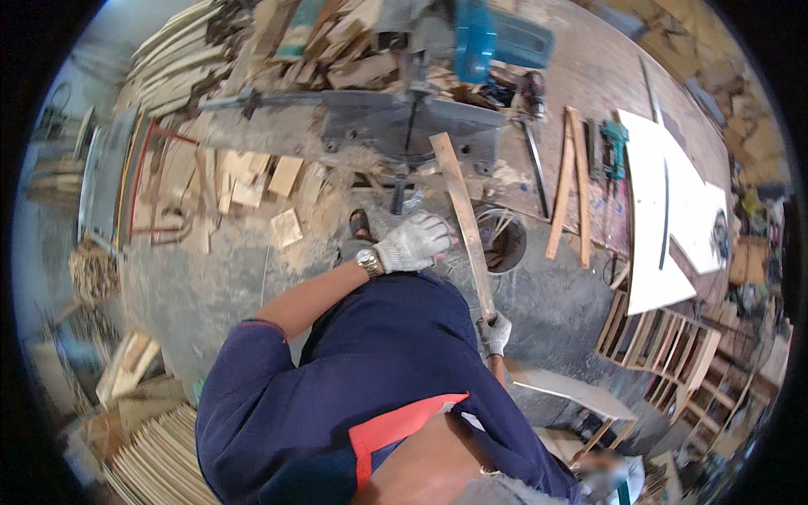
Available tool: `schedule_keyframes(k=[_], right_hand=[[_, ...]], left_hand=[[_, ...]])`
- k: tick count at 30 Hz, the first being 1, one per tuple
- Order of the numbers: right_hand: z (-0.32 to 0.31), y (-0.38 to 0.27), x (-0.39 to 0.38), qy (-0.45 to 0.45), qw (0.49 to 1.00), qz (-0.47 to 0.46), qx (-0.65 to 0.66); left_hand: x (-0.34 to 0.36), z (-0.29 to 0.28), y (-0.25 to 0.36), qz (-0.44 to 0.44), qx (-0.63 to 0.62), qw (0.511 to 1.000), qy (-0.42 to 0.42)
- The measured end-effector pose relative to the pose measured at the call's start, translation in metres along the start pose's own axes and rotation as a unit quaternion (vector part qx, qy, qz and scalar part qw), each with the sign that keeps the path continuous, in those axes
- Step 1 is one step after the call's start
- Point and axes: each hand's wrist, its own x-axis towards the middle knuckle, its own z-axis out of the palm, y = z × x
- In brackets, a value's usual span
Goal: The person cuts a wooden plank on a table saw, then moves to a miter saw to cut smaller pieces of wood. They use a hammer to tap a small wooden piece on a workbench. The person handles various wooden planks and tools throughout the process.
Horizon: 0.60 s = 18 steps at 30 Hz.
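Centre: left hand is curling beside wooden strip, contents unclear. Below: right hand is gripping its lower end; handling seemingly underway, setting-down remaining.

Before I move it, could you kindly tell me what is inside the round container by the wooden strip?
A few thin, pale pieces show inside the round container. The wooden strip in the right hand covers its left edge, hiding anything there.
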Motion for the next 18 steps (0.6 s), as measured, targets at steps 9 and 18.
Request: schedule_keyframes(k=[9,18], right_hand=[[-0.026,-0.04,0.026,-0.087,0.979,-0.161,-0.089],[-0.143,-0.247,0.08,0.208,0.919,-0.296,-0.154]], left_hand=[[-0.04,-0.021,-0.066,-0.013,0.175,0.985,0.008],[-0.084,-0.109,-0.172,-0.239,0.119,0.947,-0.176]])
